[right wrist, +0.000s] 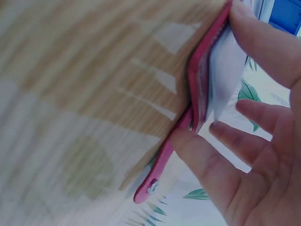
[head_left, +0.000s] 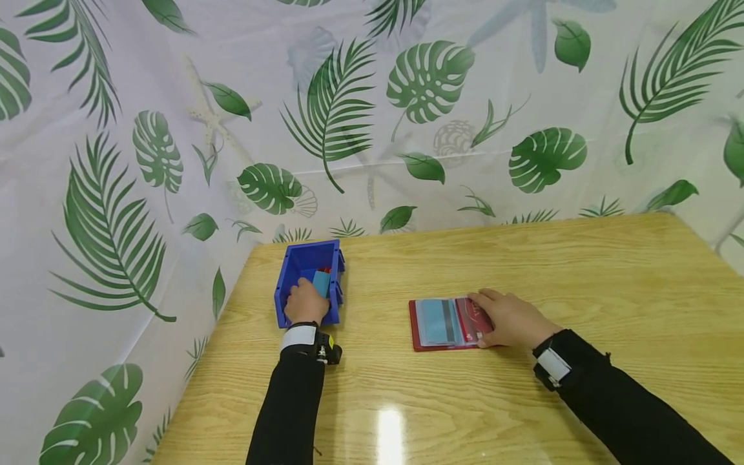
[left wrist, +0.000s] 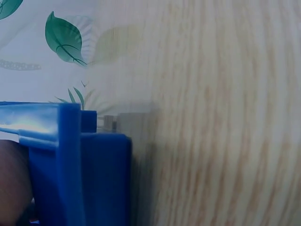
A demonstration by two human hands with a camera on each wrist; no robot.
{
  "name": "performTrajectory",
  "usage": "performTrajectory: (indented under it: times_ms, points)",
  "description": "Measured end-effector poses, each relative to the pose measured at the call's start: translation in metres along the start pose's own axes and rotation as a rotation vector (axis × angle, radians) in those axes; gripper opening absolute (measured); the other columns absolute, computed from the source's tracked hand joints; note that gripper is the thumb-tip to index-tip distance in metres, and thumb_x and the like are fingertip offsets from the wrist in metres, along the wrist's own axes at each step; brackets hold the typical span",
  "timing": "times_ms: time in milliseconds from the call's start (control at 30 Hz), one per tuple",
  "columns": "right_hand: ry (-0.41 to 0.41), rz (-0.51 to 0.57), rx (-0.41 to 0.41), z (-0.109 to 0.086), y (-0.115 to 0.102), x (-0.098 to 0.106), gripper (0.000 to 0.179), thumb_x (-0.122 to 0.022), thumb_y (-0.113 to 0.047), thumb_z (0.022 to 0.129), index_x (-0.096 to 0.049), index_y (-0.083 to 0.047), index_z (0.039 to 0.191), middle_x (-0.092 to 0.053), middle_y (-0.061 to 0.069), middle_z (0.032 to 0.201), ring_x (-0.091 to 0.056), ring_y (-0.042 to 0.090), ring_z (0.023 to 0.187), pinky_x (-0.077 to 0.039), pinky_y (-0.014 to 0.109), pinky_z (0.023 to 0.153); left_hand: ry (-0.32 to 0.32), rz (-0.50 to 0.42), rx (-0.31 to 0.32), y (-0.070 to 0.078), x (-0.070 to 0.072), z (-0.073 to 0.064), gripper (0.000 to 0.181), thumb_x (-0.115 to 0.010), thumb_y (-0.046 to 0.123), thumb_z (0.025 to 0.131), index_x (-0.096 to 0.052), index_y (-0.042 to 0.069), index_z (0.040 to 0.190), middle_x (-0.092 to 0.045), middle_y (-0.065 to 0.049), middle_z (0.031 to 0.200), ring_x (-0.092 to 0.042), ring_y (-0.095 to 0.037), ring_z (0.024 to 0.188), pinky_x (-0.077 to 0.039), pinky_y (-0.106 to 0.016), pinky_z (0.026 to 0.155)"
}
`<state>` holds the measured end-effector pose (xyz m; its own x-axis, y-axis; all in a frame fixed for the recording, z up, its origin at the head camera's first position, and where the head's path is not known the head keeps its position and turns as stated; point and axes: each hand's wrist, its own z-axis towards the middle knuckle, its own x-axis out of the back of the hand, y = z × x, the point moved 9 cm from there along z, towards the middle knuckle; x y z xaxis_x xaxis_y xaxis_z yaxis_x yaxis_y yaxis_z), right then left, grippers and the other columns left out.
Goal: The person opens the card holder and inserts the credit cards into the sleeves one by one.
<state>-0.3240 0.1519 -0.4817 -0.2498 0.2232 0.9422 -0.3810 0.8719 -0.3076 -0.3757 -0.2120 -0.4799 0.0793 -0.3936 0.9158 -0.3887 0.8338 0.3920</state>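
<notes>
An open red card holder (head_left: 414, 326) with clear sleeves lies on the table, a light blue card (head_left: 433, 321) on its left side and a red card (head_left: 475, 316) on its right. My right hand (head_left: 511, 318) grips the right end, thumb at the near edge and a finger at the far edge. A snap strap (right wrist: 157, 176) sticks out beside these fingers in the right wrist view. My left hand (head_left: 305, 302) reaches into a blue bin (head_left: 335, 278), its fingertips hidden. Beside it in the bin stands a light blue card (head_left: 321, 282) with something red behind.
The wooden table (head_left: 383, 381) runs to a leaf-print cloth (head_left: 360, 129) hung behind it and along the left. The bin stands near the table's far left corner, the card holder to its right with bare wood between.
</notes>
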Motion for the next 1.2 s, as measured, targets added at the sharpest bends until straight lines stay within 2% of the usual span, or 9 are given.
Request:
performTrajectory:
  times_ms: [200, 333, 433, 633, 733, 833, 933, 1033, 1200]
  points:
    - [0.041, -0.031, 0.061, -0.002, -0.007, 0.002, 0.088, -0.084, -0.037, 0.073, -0.044, -0.001, 0.143, -0.040, 0.032, 0.140, -0.051, 0.050, 0.114, -0.047, 0.057, 0.089, 0.104, -0.121, -0.008, -0.006, 0.007, 0.000, 0.042, -0.067, 0.012, 0.088, -0.052, 0.001, 0.126, -0.065, -0.023, 0.109, -0.064, -0.039, 0.098, -0.050, -0.052, 0.081]
    - [0.058, -0.040, 0.102, -0.004, -0.014, 0.003, 0.083, -0.084, -0.033, 0.075, -0.047, -0.001, 0.141, -0.041, 0.032, 0.139, -0.050, 0.048, 0.118, -0.047, 0.055, 0.091, 0.163, -0.166, -0.036, -0.011, 0.010, -0.001, 0.030, -0.062, 0.011, 0.092, -0.061, -0.002, 0.120, -0.066, -0.022, 0.106, -0.064, -0.038, 0.098, -0.051, -0.052, 0.082]
    - [0.062, -0.012, 0.092, -0.003, -0.015, 0.004, 0.081, -0.086, -0.029, 0.073, -0.049, 0.000, 0.139, -0.042, 0.033, 0.137, -0.047, 0.048, 0.120, -0.044, 0.057, 0.095, 0.217, -0.216, -0.077, -0.013, 0.015, -0.004, 0.026, -0.063, 0.011, 0.092, -0.065, -0.004, 0.114, -0.067, -0.023, 0.102, -0.064, -0.039, 0.096, -0.051, -0.053, 0.081]
    - [0.050, 0.028, 0.067, -0.002, -0.016, 0.005, 0.078, -0.086, -0.021, 0.073, -0.048, 0.001, 0.138, -0.038, 0.033, 0.137, -0.055, 0.041, 0.107, -0.048, 0.054, 0.091, 0.378, -0.457, -0.123, -0.012, 0.035, -0.021, 0.020, -0.063, 0.009, 0.092, -0.063, -0.007, 0.105, -0.065, -0.024, 0.098, -0.062, -0.040, 0.094, -0.048, -0.051, 0.083]
    - [0.037, 0.055, 0.052, -0.002, -0.016, 0.006, 0.075, -0.083, -0.015, 0.074, -0.048, 0.000, 0.139, -0.035, 0.032, 0.139, -0.055, 0.040, 0.103, -0.049, 0.053, 0.089, 0.421, -0.591, -0.165, -0.002, 0.048, -0.033, 0.019, -0.062, 0.010, 0.094, -0.063, -0.006, 0.102, -0.064, -0.022, 0.094, -0.061, -0.038, 0.087, -0.047, -0.047, 0.075]
    - [0.040, 0.089, 0.038, -0.002, -0.020, 0.010, 0.071, -0.080, -0.010, 0.076, -0.047, 0.000, 0.139, -0.031, 0.033, 0.141, -0.054, 0.042, 0.106, -0.051, 0.053, 0.087, 0.423, -0.669, -0.237, 0.013, 0.059, -0.045, 0.018, -0.062, 0.012, 0.095, -0.063, -0.004, 0.103, -0.064, -0.019, 0.093, -0.061, -0.033, 0.080, -0.047, -0.041, 0.068]
    - [0.079, 0.131, 0.035, -0.001, -0.027, 0.016, 0.068, -0.077, -0.004, 0.078, -0.047, 0.001, 0.138, -0.026, 0.033, 0.145, -0.055, 0.044, 0.108, -0.053, 0.050, 0.083, 0.387, -0.707, -0.313, 0.030, 0.064, -0.054, 0.015, -0.062, 0.011, 0.094, -0.063, -0.002, 0.102, -0.063, -0.018, 0.090, -0.061, -0.030, 0.074, -0.048, -0.038, 0.063]
    - [0.151, 0.178, 0.041, -0.002, -0.035, 0.023, 0.065, -0.073, 0.000, 0.079, -0.046, 0.003, 0.138, -0.023, 0.033, 0.148, -0.057, 0.042, 0.106, -0.055, 0.044, 0.077, 0.334, -0.707, -0.360, 0.043, 0.062, -0.061, 0.012, -0.062, 0.009, 0.093, -0.063, -0.001, 0.099, -0.063, -0.016, 0.088, -0.060, -0.029, 0.074, -0.049, -0.038, 0.064]
    - [0.225, 0.295, 0.059, -0.004, -0.047, 0.025, 0.064, -0.072, -0.004, 0.084, -0.040, 0.005, 0.140, -0.026, 0.032, 0.148, -0.062, 0.028, 0.087, -0.052, 0.034, 0.066, 0.255, -0.680, -0.412, 0.061, 0.050, -0.069, 0.011, -0.064, 0.007, 0.091, -0.064, -0.001, 0.097, -0.065, -0.015, 0.089, -0.060, -0.027, 0.080, -0.048, -0.037, 0.071]
